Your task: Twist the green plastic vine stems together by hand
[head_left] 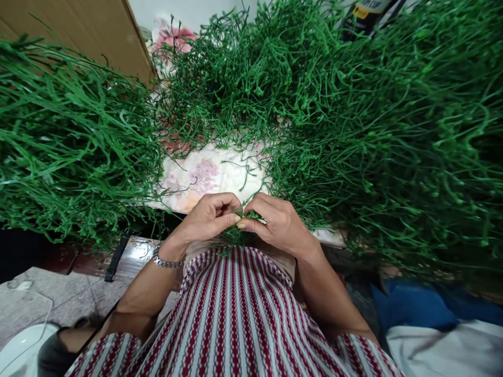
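Close to my body, at the near edge of the cloth-covered table, my left hand (215,215) and my right hand (273,220) meet with thumbs and forefingers pinched together. Between them they hold thin green artificial plant stems (236,234), whose strands hang down toward my lap. The fingers hide where the pieces join. Just beyond my hands a few loose green sprigs (245,178) lie on the floral cloth (204,175).
Big heaps of similar green stems lie to the left (70,141), and at the back and right (373,120). A cardboard box (78,31) stands at the back left, a dark printed package (363,18) at the back right. Blue fabric (412,306) lies at lower right.
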Available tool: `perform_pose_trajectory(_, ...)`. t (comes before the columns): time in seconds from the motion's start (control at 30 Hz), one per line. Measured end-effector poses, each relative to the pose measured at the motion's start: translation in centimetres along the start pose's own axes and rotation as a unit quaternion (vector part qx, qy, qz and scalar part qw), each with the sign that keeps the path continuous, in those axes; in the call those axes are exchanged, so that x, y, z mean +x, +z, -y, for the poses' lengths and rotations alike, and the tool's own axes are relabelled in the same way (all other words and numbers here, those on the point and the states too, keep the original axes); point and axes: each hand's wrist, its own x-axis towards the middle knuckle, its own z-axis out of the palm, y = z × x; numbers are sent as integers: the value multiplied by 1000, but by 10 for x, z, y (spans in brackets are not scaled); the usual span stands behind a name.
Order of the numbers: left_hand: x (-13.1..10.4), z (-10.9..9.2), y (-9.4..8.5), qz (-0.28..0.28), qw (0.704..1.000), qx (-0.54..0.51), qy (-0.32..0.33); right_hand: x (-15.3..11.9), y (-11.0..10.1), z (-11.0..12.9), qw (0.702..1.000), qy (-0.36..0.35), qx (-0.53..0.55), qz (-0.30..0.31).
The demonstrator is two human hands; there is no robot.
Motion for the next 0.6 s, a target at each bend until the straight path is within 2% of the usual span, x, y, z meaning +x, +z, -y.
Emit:
perform_pose_trajectory(0.17, 2, -1, -6, 94, 995, 8, -19, 0, -2, -1, 997, -36, -5, 71)
perform_pose_trajectory(0.3, 3, 2, -9, 156, 987, -13, -32, 4, -4, 0, 987, -75, 90, 114)
perform_pose_trajectory(0.4, 1, 4, -7, 142, 987, -65, -30, 6, -1, -1, 975, -79, 173, 111)
perform_pose_trajectory(0.6, -5, 10, 3, 85, 980, -166, -66, 6, 6, 1, 956, -63, 281, 56)
